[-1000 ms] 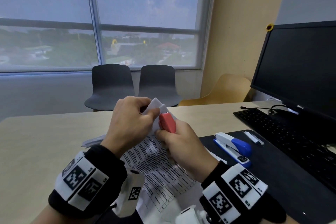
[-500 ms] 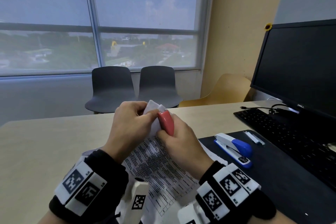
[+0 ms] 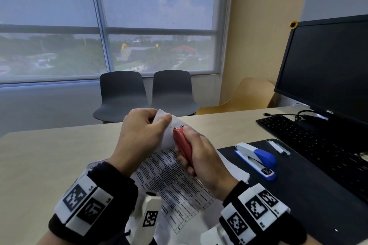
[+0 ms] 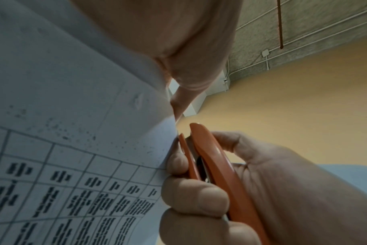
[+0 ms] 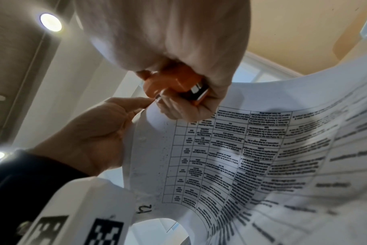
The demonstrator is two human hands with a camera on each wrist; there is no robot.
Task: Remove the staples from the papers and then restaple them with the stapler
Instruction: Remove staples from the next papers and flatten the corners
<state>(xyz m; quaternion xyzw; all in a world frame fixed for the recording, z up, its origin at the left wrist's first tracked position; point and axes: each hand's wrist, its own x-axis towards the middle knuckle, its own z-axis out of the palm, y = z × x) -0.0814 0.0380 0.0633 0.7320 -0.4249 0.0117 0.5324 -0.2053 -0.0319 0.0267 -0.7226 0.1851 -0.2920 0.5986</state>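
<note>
Red staple remover (image 3: 183, 148), gripped in the right hand (image 3: 201, 160) with its long axis aimed up-left, meets the raised corner of the papers (image 3: 171, 179) pinched by the left hand (image 3: 139, 135) fingers (image 3: 166, 119) above the counter (image 3: 49, 155), stapler (image 3: 256, 158) lying rightward.

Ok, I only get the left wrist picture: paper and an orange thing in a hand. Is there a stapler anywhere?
Observer: Yes. A white and blue stapler lies untouched on the black desk mat, to the right of the right hand.
Operator: Where does the orange thing's front end point?
Observer: The head view shows it. The red-orange staple remover has metal tips that point up at the raised corner of the printed white papers. The tips are right beside the thumb of the left hand, which pinches that corner.
Operator: Any spare staples?
Observer: A short silvery strip of staples lies on the mat, between the stapler and the black keyboard.
</note>
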